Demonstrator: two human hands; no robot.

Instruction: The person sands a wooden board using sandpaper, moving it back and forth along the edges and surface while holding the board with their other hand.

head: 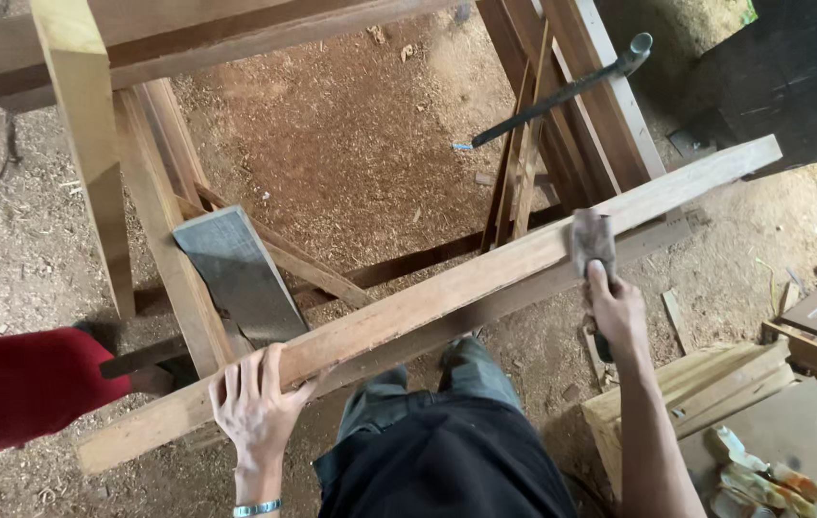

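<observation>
Gripping a hammer (594, 242) in the right hand (617, 309), fingers closed round its handle with the head sitting on the long plank (447, 293) right of centre, the person is pressing the left hand (257, 403), fingers spread, on the plank's lower-left end, beside a red sleeve (30, 384).

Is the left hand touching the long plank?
Touching. The head view shows the left hand pressed flat on the long plank, its fingers spread over the top face and the thumb against the near edge.
</observation>
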